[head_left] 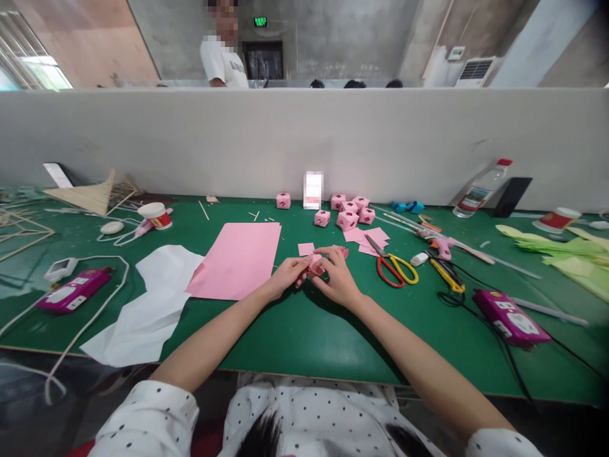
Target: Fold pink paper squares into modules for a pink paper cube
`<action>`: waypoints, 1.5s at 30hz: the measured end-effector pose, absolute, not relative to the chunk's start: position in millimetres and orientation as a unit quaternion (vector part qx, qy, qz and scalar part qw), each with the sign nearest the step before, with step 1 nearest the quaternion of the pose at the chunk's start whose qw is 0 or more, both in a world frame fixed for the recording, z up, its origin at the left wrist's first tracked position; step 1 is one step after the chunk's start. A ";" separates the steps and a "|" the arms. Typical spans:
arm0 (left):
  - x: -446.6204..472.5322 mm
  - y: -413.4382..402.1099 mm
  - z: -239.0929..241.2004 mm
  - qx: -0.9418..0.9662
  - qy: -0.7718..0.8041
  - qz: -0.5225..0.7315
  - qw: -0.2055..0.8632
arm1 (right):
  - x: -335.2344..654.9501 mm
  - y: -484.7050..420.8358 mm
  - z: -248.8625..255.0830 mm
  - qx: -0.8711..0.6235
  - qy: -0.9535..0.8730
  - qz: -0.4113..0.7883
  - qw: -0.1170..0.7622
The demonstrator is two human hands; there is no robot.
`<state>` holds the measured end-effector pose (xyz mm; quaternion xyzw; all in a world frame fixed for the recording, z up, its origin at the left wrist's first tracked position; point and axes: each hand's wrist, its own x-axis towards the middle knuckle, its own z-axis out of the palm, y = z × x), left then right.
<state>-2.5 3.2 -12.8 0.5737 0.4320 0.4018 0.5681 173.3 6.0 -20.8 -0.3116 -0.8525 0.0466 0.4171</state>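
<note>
Both my hands meet over the middle of the green table, closed on one small folded piece of pink paper (316,264). My left hand (291,274) pinches its left side, and my right hand (335,274) grips it from the right with bent fingers. Part of the paper is hidden behind the fingers. Just beyond lie a small pink paper square (306,249) and more pink squares (378,240). Several folded pink paper cubes (347,220) stand farther back. To the left is a large pink sheet (242,260).
Scissors (394,266) with red and yellow handles and a yellow cutter (447,274) lie to the right, near a pink glue gun (443,246). Purple power strips (76,290) sit at both sides with cords. A bottle (483,189) leans on the grey partition (190,139); a person stands behind it.
</note>
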 end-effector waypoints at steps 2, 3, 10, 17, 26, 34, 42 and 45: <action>-2.6 3.3 -13.0 0.569 0.434 0.406 0.569 | 173.3 5.8 -20.4 -0.314 -0.852 0.046 0.417; -2.6 3.4 -12.9 0.564 0.435 0.408 0.570 | 173.3 5.9 -20.3 -0.315 -0.851 0.044 0.418; -1.7 4.4 -12.0 0.526 0.446 0.431 0.582 | 174.9 6.1 -21.0 -0.345 -0.832 0.028 0.432; -7.2 8.2 -17.7 0.608 0.469 0.471 0.434 | 191.6 20.7 -14.9 -0.386 -0.800 -0.029 0.459; -10.5 10.3 -29.5 0.801 0.486 0.331 0.113 | 240.4 56.2 -19.2 -0.493 -0.716 -0.106 0.483; -9.8 12.0 -38.4 0.829 0.479 0.270 0.101 | 222.8 48.5 -25.2 -0.454 -0.805 -0.130 0.359; -9.6 12.4 -38.1 0.822 0.476 0.292 0.113 | 220.6 46.3 -28.7 -0.508 -0.795 -0.139 0.302; -8.4 11.0 -36.2 0.814 0.473 0.310 0.130 | 215.4 42.9 -27.3 -0.499 -0.790 -0.110 0.339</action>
